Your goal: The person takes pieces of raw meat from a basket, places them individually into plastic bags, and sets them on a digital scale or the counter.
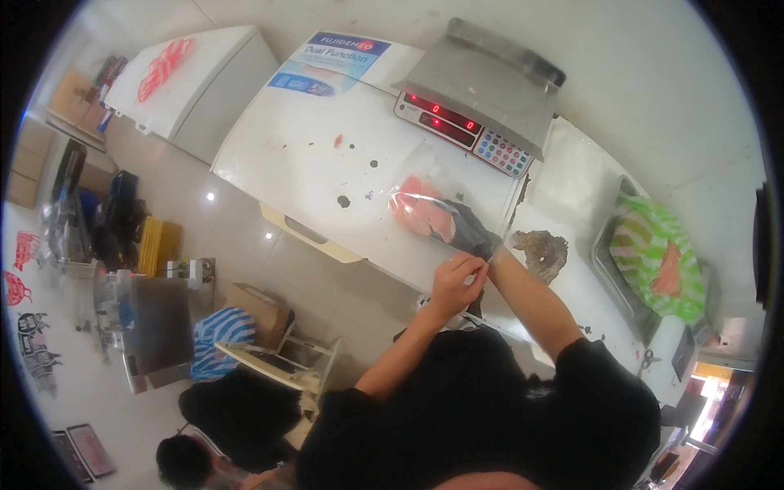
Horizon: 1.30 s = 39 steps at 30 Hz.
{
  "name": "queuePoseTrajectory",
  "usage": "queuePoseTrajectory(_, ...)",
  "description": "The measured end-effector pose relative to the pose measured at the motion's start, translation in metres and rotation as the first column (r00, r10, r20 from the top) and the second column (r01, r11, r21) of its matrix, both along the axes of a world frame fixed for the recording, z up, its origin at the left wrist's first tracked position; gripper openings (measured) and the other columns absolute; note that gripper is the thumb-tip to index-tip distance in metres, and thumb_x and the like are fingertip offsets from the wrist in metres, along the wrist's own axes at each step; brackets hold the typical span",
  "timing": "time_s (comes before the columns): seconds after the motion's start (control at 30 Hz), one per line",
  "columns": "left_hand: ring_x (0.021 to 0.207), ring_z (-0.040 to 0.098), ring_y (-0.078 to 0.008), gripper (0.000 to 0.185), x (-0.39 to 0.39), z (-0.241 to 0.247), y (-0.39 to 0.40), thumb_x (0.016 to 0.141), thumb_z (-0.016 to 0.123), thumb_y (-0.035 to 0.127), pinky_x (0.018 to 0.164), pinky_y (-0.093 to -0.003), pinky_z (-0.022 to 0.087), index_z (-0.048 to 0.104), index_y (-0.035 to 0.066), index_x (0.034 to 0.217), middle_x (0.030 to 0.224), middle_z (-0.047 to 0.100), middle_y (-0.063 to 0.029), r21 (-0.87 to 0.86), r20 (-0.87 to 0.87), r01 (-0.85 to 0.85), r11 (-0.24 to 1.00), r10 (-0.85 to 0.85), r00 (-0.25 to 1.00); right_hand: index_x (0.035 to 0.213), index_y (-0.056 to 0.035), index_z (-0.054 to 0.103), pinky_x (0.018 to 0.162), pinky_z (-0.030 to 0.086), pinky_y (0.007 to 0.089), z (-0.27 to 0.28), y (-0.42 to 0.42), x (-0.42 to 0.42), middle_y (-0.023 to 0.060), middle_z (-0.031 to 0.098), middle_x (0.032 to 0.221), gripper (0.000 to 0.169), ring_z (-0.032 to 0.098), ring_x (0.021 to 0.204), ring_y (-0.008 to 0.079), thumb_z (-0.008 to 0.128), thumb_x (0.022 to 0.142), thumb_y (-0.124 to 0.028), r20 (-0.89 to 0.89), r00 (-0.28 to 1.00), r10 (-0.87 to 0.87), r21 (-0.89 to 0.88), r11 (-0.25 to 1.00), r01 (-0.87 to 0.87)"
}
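Over the white freezer lid (294,153), my right hand (468,229) wears a black glove and is inside a clear plastic bag (422,156). Its fingers are around pink raw meat (419,205), partly hidden by glare on the plastic. My bare left hand (456,285) pinches the bag's edge by my right wrist. Just beyond the bag stands a digital weighing scale (462,125) with a metal pan (484,79) and lit red digits.
At right, a metal tray (603,257) holds a green-and-white striped bag (658,245) with pink meat on it. Scissors (648,360) lie near a white roll (667,337). Another person (239,410) is at lower left, near a folding chair (275,367) and a cardboard box (260,312).
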<state>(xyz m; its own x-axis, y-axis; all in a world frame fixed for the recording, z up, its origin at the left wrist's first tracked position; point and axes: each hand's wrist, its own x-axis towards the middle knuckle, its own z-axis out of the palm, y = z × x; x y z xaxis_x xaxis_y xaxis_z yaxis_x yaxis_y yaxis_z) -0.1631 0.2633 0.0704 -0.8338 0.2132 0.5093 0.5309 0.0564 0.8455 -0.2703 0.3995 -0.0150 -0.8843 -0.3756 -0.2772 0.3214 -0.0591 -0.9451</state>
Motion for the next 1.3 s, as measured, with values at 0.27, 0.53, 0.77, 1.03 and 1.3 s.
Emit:
queuePoseTrajectory(0.27, 0.075, 0.069, -0.0282, 0.011, 0.000, -0.004, -0.004, 0.082, 0.078, 0.000, 0.068, -0.0374, 0.055, 0.072, 0.003, 0.092, 0.086, 0.071, -0.0106, -0.032, -0.003, 0.033, 0.999, -0.033, 0.999, 0.137, -0.0026, 0.060, 0.083, 0.053, 0.0288, -0.025, -0.025, -0.029, 0.0059, 0.068, 0.116, 0.044, 0.065, 0.098, 0.0127, 0.067, 0.102, -0.030, 0.156, 0.982, -0.104, -0.206, 0.969, 0.136)
queuePoseTrajectory(0.53, 0.129, 0.053, -0.0367, 0.038, -0.123, -0.041, -0.106, 0.088, 0.063, 0.004, 0.107, -0.0513, 0.038, 0.072, 0.010, 0.124, 0.132, 0.064, -0.0126, -0.368, -0.202, -0.335, 0.867, 0.277, 0.939, 0.128, -0.0025, 0.067, 0.075, 0.052, 0.0285, -0.020, -0.031, -0.019, 0.0036, 0.070, 0.105, 0.038, 0.065, 0.088, 0.0113, 0.067, 0.103, -0.031, 0.135, 0.972, -0.192, -0.021, 0.980, 0.197)
queuePoseTrajectory(0.77, 0.138, 0.045, -0.0346, 0.053, -0.150, -0.051, -0.116, 0.086, 0.063, 0.010, 0.111, -0.0532, 0.033, 0.069, 0.027, 0.136, 0.143, 0.057, -0.0074, -0.628, -0.210, -0.267, 0.731, 0.171, 0.963, 0.117, 0.0020, 0.071, 0.064, 0.052, 0.0308, 0.014, -0.028, 0.023, 0.0042, 0.071, 0.082, 0.032, 0.065, 0.072, 0.0108, 0.069, 0.101, -0.025, -0.203, 0.879, -0.431, 0.109, 0.883, 0.458)
queuePoseTrajectory(1.03, 0.142, 0.041, -0.0374, 0.050, -0.147, -0.050, -0.106, 0.094, 0.060, 0.026, 0.114, -0.0556, 0.030, 0.063, 0.026, 0.144, 0.150, 0.052, -0.0117, -0.707, -0.300, -0.349, 0.615, 0.186, 0.936, 0.123, 0.0032, 0.070, 0.071, 0.057, 0.0310, 0.060, -0.015, 0.033, 0.0107, 0.075, 0.091, 0.034, 0.070, 0.079, 0.0125, 0.072, 0.096, -0.017, -0.165, 0.943, -0.288, 0.311, 0.893, 0.327)
queuePoseTrajectory(1.3, 0.139, 0.044, -0.0396, 0.055, -0.154, -0.040, -0.098, 0.099, 0.057, 0.042, 0.113, -0.0582, 0.031, 0.056, 0.022, 0.151, 0.148, 0.054, -0.0176, -0.709, -0.279, -0.252, 0.658, 0.067, 0.958, 0.126, -0.0033, 0.071, 0.082, 0.059, 0.0317, 0.057, 0.035, 0.101, 0.0082, 0.078, 0.103, 0.037, 0.072, 0.086, 0.0139, 0.075, 0.089, -0.008, -0.455, 0.880, -0.136, 0.400, 0.851, 0.339)
